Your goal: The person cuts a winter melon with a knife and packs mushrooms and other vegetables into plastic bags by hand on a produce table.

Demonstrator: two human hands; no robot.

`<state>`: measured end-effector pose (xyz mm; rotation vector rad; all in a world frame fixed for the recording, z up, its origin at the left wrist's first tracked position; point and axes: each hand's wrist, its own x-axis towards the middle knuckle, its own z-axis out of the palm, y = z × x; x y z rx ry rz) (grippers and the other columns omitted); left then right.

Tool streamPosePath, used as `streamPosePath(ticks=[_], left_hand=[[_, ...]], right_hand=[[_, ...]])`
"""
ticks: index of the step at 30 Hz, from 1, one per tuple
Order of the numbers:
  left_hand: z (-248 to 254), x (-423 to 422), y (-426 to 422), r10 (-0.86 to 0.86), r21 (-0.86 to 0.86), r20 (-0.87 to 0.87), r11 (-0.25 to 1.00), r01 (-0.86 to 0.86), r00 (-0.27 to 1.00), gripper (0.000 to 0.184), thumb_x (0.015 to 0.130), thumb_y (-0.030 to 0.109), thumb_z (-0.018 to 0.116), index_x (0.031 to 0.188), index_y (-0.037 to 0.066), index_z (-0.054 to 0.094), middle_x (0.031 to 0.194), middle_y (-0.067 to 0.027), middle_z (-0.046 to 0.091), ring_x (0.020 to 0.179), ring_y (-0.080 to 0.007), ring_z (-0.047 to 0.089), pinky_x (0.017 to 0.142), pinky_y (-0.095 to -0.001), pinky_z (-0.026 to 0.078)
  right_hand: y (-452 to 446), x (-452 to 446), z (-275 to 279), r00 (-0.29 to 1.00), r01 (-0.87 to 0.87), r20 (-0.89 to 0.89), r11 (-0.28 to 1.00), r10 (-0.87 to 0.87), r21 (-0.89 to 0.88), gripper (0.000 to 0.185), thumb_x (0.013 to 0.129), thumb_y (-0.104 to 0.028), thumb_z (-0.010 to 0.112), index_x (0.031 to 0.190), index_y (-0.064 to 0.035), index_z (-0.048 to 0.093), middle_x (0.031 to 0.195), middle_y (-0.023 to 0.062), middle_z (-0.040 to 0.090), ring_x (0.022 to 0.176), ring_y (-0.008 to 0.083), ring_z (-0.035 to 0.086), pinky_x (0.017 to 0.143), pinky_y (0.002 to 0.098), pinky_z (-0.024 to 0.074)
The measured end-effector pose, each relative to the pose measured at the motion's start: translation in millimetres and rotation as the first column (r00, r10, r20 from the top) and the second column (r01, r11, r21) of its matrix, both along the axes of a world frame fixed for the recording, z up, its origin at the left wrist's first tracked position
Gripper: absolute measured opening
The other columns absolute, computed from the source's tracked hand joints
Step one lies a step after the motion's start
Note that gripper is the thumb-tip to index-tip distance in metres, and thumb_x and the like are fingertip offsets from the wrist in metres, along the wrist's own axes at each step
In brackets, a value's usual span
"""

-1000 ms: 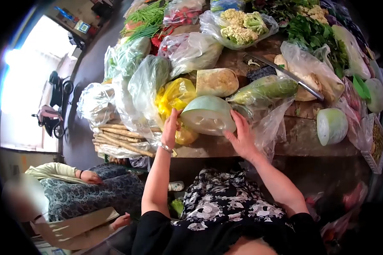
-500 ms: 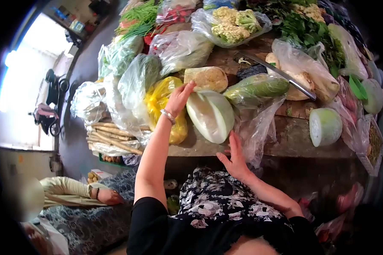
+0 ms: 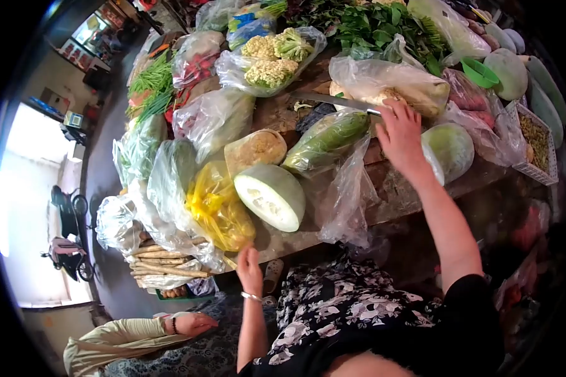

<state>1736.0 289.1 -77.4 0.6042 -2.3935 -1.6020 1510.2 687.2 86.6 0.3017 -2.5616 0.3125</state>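
Observation:
A cut pale green melon (image 3: 271, 197) rests near the table's front edge, its white cut face turned to the left. My right hand (image 3: 399, 135) is closed round the handle end of a long knife (image 3: 333, 99), whose blade points left across the table. Just below the yellow bag (image 3: 219, 204), my left hand (image 3: 249, 267) hangs off the table edge with its fingers drawn together; what they hold, if anything, is too small to name. A second cut melon (image 3: 449, 151) lies beside my right forearm. The bagged green vegetable (image 3: 330, 141) sits between the first melon and the knife.
Bagged cauliflower (image 3: 270, 60), leafy greens (image 3: 383, 31) and long roots (image 3: 163, 262) crowd the table (image 3: 396, 201). A white crate (image 3: 538, 141) stands at the right. A person's hand (image 3: 194, 323) is at lower left, below the roots.
Both hands have left the cut melon. My right hand has moved up and right onto the knife; my left has dropped to the table edge. The melon's cut face has turned, and the view has shifted.

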Motion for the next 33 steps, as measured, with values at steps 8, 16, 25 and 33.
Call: streamPosePath(ticks=[8,16,25,33], left_hand=[[-19,60,52,-0.221,0.328,0.175,0.932,0.155,0.959,0.026,0.098,0.018,0.058,0.116,0.001,0.065,0.085,-0.0015,0.066,0.080,-0.0086,0.059,0.073,-0.0229,0.048],[139,-43,-8,-0.868,0.018,0.208,0.464,0.886,0.451,0.040,0.084,-0.001,0.064,0.124,0.001,0.061,0.081,-0.0079,0.064,0.070,-0.0182,0.062,0.065,-0.0262,0.047],[271,-96,111,-0.988,0.031,0.137,0.078,0.996,0.073,0.067,0.087,0.004,0.061,0.149,0.015,0.039,0.076,-0.0063,0.055,0.066,-0.0181,0.055,0.062,-0.0310,0.047],[-9,42,155,-0.514,0.444,0.279,0.818,0.365,0.811,0.006,0.089,0.007,0.069,0.086,0.003,0.065,0.071,0.0011,0.062,0.067,-0.0060,0.056,0.060,-0.0207,0.044]], right_hand=[[16,-58,-34,0.999,-0.020,0.041,0.853,-0.001,0.522,0.030,0.077,-0.009,0.063,0.107,-0.0045,0.064,0.112,0.0126,0.057,0.113,0.0289,0.050,0.091,0.0432,0.0417],[36,9,45,0.890,0.099,0.395,0.941,-0.230,0.324,0.027,0.083,-0.007,0.058,0.108,-0.0032,0.063,0.100,0.0138,0.066,0.092,0.0334,0.062,0.088,0.0429,0.0459],[182,183,44,0.907,0.296,0.419,0.639,0.047,-0.710,0.019,0.089,-0.006,0.063,0.108,-0.0007,0.061,0.085,0.0000,0.060,0.073,0.0079,0.055,0.068,0.0243,0.0454],[282,236,-19,0.899,0.409,0.433,0.471,-0.062,-0.782,0.017,0.091,-0.007,0.059,0.106,-0.0004,0.062,0.085,0.0000,0.061,0.073,0.0082,0.055,0.071,0.0242,0.0448]])
